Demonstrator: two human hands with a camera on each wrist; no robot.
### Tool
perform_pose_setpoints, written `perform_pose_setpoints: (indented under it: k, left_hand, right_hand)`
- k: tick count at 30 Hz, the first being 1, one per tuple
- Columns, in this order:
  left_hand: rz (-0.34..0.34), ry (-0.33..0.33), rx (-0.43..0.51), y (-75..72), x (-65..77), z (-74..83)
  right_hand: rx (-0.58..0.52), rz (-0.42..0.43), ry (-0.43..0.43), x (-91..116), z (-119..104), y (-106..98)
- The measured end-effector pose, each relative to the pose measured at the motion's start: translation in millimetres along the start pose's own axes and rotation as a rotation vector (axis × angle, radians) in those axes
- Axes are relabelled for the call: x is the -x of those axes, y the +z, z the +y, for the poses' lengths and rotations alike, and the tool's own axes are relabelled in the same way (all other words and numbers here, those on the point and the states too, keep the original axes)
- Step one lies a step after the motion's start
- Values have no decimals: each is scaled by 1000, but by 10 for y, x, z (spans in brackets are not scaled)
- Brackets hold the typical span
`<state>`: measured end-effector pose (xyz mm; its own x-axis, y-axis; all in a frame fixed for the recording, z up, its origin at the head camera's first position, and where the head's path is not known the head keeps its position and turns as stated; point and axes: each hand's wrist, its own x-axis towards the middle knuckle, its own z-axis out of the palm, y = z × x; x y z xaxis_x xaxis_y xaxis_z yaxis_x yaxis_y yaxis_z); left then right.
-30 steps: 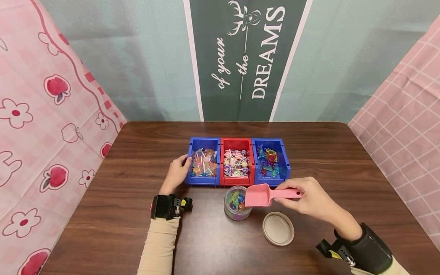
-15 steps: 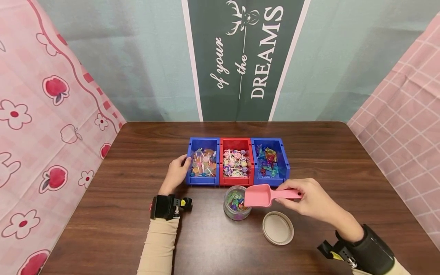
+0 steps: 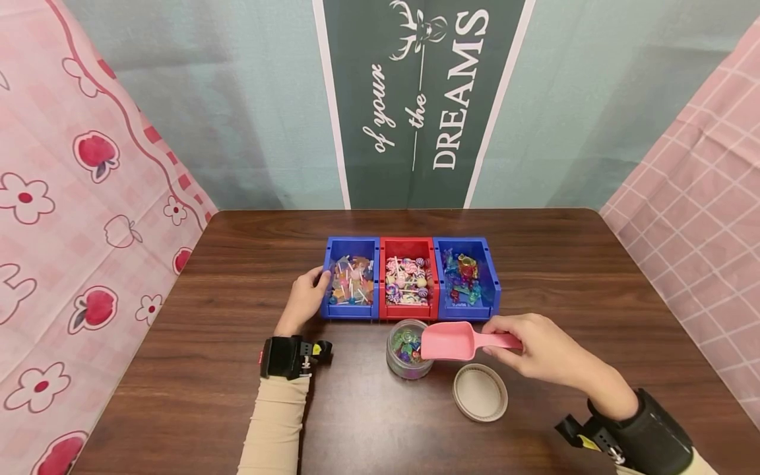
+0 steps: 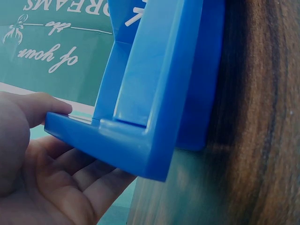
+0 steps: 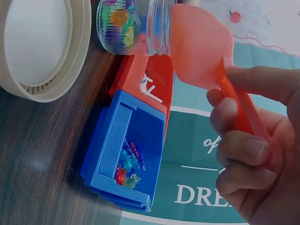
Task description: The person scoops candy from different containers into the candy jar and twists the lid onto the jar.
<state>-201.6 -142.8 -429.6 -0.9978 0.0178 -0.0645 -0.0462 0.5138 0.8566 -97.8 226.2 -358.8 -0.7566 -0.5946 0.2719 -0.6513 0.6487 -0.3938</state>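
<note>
A: Look to the right: the right hand (image 3: 537,349) has its grip curled round the handle of a pink plastic scoop (image 3: 448,341)!

B: Thumb laid against that handle, fingers wrapped about it. The scoop points left, its tip over the right rim of a round clear jar (image 3: 408,376). Touching? From here, I can't tell.

A: Inside the jar, a colourful heap of translucent candy pieces (image 3: 406,346), green, blue and orange in there! It stands on the dark brown wood-grain tabletop (image 3: 178,369), just on the near side of the bins.

B: And what a row! A blue plastic bin (image 3: 350,311) on the left, a red plastic bin (image 3: 410,311) in the middle, a second blue plastic bin (image 3: 469,313) on the right, side by side.

A: Clear lollipops on the left, swirly striped ones in the centre, shiny see-through pieces on the right!

B: Over on the left, the left hand (image 3: 305,300) has its grip on the left bin's edge, thumb on top, fingers underneath.

A: And a round cream lid (image 3: 479,394) lies flat, near and right of the jar, apart from it.
</note>
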Motion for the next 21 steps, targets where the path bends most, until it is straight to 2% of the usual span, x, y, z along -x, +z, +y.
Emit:
perform_pose_setpoints:
  k: [4, 9, 21]
  left_hand:
    - [-2, -6, 1, -5, -3, 1]
    - [3, 1, -5, -2, -11, -8]
    - [-3, -7, 2, 4, -7, -19]
  right_hand:
    - [16, -20, -4, 5, 9, -2]
    - [37, -3, 2, 9, 2, -18]
    - [46, 20, 78, 10, 31, -150]
